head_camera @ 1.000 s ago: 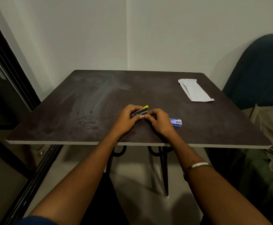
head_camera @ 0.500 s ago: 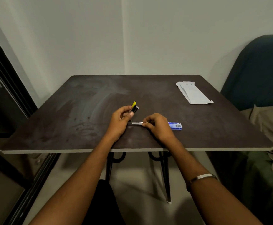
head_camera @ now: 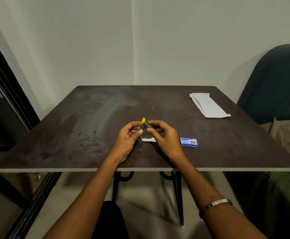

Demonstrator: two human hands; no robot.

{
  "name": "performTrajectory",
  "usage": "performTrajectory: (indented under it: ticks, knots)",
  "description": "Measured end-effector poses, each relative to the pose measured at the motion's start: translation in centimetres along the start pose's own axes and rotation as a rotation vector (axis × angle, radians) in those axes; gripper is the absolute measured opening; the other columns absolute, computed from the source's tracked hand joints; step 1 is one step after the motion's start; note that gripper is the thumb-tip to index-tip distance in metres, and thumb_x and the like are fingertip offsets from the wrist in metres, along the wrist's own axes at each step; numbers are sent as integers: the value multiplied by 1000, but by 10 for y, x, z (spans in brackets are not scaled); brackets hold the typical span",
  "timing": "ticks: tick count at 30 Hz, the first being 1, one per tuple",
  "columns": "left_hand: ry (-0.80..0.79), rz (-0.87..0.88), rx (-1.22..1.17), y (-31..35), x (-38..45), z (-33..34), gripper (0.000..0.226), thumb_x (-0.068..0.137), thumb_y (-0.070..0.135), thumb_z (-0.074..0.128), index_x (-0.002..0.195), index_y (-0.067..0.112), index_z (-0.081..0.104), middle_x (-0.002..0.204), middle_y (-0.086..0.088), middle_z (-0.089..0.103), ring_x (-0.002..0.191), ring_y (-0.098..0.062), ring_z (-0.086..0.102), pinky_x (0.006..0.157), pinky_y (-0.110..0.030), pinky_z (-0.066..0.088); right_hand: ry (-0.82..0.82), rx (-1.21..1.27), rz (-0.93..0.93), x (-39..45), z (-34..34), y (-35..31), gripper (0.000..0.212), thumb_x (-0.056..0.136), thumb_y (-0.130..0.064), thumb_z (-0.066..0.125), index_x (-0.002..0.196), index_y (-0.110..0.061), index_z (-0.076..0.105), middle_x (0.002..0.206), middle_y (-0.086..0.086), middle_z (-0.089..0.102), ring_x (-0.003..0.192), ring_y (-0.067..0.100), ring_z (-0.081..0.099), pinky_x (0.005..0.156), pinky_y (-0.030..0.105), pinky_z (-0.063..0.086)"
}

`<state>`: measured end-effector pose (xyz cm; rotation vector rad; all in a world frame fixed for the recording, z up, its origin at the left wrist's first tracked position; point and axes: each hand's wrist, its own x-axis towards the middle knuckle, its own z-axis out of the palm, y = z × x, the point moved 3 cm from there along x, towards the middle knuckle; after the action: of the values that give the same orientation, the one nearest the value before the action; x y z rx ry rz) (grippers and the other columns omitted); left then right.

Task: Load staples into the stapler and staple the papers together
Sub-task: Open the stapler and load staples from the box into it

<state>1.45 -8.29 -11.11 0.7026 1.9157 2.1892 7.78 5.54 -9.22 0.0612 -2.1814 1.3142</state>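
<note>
A small stapler [head_camera: 145, 133] with a yellow-tipped top stands hinged open near the middle of the dark table [head_camera: 89, 135]; its metal base lies flat and its top arm points up. My left hand [head_camera: 128, 137] pinches the raised top arm from the left. From the right, my right hand [head_camera: 163, 135] holds curled fingertips at that same raised arm. A blue staple box [head_camera: 188, 141] lies flat just right of my right hand. Folded white papers [head_camera: 208, 105] lie at the far right of the table.
The table's front edge [head_camera: 140, 169] runs just below my wrists. A dark upholstered seat [head_camera: 275, 83] and crumpled cloth [head_camera: 287, 135] sit to the right. A dark door frame [head_camera: 6, 94] stands at the left, with pale walls behind.
The stapler's top arm has swung up from nearly closed to steeply raised. My right hand has left the base and risen to the raised arm, uncovering the staple box.
</note>
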Motion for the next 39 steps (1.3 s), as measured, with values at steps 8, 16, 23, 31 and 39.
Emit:
performTrajectory:
  ticks: [8,16,23,31,39]
  knots:
    - [-37,11,60,3,-1,3,27,91,-4,54,113,10,59,105,-11,62,94,-19,54,75,-14,50,60,91,61,4,4,4,16,82,-13,73,98,-16,73,92,-6,73,88,8,68,78,23,54]
    - [-20,20,171,2,-2,3,29,92,-4,52,119,5,56,104,-1,62,90,-2,56,85,-14,47,39,178,116,2,6,5,11,84,-5,69,95,-3,69,85,-4,71,75,-7,68,69,8,51]
    - [-21,15,197,7,-4,4,29,92,-4,52,119,4,56,108,-1,61,94,0,58,88,-14,48,5,159,104,1,6,6,8,87,-5,66,96,-5,66,87,-3,71,78,-8,68,69,6,49]
    - [-16,58,157,9,-4,2,28,86,1,64,109,15,67,110,-13,64,93,-1,64,78,-14,52,17,139,98,2,3,7,10,89,-4,64,98,2,64,89,2,71,78,-7,67,70,8,49]
    - [38,97,198,8,-2,-1,26,84,2,65,99,23,70,106,-18,63,91,-8,64,79,-15,53,2,128,77,-1,4,6,7,89,-8,65,95,-6,65,88,-3,72,82,-2,69,70,9,51]
